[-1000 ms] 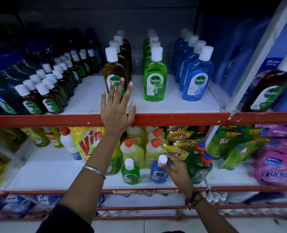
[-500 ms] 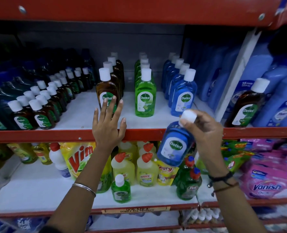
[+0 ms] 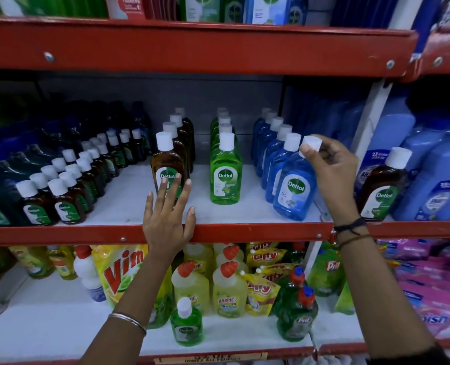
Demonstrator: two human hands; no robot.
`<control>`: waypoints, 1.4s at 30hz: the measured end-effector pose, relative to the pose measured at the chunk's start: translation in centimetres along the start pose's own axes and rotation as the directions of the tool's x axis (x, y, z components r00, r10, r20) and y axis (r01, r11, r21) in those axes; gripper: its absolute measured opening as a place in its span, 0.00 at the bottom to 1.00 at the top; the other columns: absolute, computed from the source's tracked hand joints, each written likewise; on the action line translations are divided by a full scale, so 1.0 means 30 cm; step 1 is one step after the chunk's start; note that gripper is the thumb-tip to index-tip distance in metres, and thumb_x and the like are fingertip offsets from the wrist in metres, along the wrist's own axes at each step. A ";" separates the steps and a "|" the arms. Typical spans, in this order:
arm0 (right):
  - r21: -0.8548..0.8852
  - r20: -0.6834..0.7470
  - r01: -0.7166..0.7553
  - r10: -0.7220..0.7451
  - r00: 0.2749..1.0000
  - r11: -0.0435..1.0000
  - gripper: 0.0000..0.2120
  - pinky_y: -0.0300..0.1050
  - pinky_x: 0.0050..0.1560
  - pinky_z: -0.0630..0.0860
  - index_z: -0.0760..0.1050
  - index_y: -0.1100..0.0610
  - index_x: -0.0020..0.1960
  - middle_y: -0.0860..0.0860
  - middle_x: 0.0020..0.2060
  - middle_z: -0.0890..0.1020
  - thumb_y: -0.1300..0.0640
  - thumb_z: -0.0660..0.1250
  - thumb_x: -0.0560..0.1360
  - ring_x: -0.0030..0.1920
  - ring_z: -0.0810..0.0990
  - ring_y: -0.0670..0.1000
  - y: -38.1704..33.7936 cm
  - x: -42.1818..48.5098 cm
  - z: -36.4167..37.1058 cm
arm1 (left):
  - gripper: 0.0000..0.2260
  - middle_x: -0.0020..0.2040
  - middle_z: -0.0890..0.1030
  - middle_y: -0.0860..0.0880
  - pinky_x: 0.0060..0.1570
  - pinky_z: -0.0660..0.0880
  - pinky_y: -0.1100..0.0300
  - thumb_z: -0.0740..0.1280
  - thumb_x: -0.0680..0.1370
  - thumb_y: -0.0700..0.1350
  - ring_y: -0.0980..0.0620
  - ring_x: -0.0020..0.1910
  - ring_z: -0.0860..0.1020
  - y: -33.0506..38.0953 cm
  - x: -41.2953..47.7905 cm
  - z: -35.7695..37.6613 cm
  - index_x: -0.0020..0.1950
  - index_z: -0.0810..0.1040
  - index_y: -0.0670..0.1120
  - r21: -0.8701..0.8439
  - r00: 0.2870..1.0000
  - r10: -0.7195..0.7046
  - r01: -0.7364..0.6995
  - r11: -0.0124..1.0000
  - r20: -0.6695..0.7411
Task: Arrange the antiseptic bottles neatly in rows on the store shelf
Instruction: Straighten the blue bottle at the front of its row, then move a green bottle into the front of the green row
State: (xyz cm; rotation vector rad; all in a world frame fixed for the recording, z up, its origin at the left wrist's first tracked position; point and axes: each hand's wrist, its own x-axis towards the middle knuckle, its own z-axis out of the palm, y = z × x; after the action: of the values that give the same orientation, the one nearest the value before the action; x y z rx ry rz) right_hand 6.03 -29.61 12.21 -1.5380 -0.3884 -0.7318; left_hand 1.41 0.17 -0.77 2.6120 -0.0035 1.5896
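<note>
On the white middle shelf (image 3: 129, 206) stand three front-to-back rows of Dettol antiseptic bottles: brown (image 3: 167, 168), green (image 3: 225, 172) and blue (image 3: 276, 154). My right hand (image 3: 331, 167) grips the white cap of a blue Dettol bottle (image 3: 295, 188), which stands tilted at the front of the blue row, its base on the shelf. My left hand (image 3: 167, 219) rests flat and open on the shelf's red front edge, fingertips against the front brown bottle. A small green Dettol bottle (image 3: 187, 324) stands alone on the lower shelf.
Small brown Dettol bottles (image 3: 65, 198) fill the shelf's left in rows. A lone brown Dettol bottle (image 3: 383, 188) stands right of the white divider (image 3: 368, 122) among blue jugs. Below are Vim, Harpic and Pril cleaners. A red shelf beam (image 3: 192, 46) hangs overhead.
My right hand lifted the blue bottle from the lower shelf and has set it at the front of the blue row. My left hand stayed on the shelf edge.
</note>
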 end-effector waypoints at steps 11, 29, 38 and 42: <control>-0.127 0.033 -0.040 0.045 0.998 0.991 0.18 0.50 0.54 0.79 0.79 0.56 0.59 0.53 0.50 0.84 0.51 0.71 0.72 0.47 0.81 0.48 0.066 -0.024 0.026 | 0.23 0.75 0.68 0.47 0.73 0.59 0.47 0.53 0.81 0.54 0.47 0.76 0.63 0.003 -0.001 -0.001 0.76 0.64 0.51 -0.012 1.000 -0.011 0.010 1.000 -0.004; -0.088 0.405 -0.291 0.301 0.863 0.953 0.18 0.32 0.56 0.73 0.74 0.40 0.61 0.38 0.54 0.82 0.44 0.67 0.72 0.57 0.78 0.40 0.119 -0.774 0.222 | 0.24 0.76 0.66 0.47 0.73 0.57 0.42 0.54 0.81 0.54 0.46 0.77 0.61 -0.127 -0.006 -0.041 0.78 0.60 0.53 0.000 0.997 0.022 -0.022 1.000 0.072; -0.334 0.689 -0.417 0.520 0.504 0.846 0.22 0.29 0.60 0.66 0.70 0.44 0.64 0.38 0.59 0.76 0.45 0.70 0.72 0.59 0.70 0.28 0.342 -0.994 0.385 | 0.23 0.75 0.68 0.47 0.72 0.62 0.42 0.54 0.81 0.53 0.45 0.76 0.64 -0.127 -0.011 -0.033 0.77 0.62 0.52 -0.017 0.999 0.032 -0.031 0.999 0.027; -0.298 0.639 -0.476 0.543 0.544 0.827 0.19 0.36 0.62 0.72 0.76 0.52 0.61 0.45 0.57 0.81 0.53 0.73 0.71 0.59 0.77 0.42 0.366 -0.993 0.396 | 0.23 0.75 0.68 0.47 0.72 0.63 0.42 0.52 0.82 0.54 0.45 0.76 0.64 -0.127 -0.007 -0.034 0.77 0.61 0.52 -0.029 0.999 0.036 -0.035 0.999 0.035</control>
State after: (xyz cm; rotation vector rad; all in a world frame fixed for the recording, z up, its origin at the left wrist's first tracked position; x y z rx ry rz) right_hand -6.28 -13.86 -15.17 -1.8643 -0.4299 0.3601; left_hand 0.58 4.03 -0.76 2.6325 -0.0738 1.5424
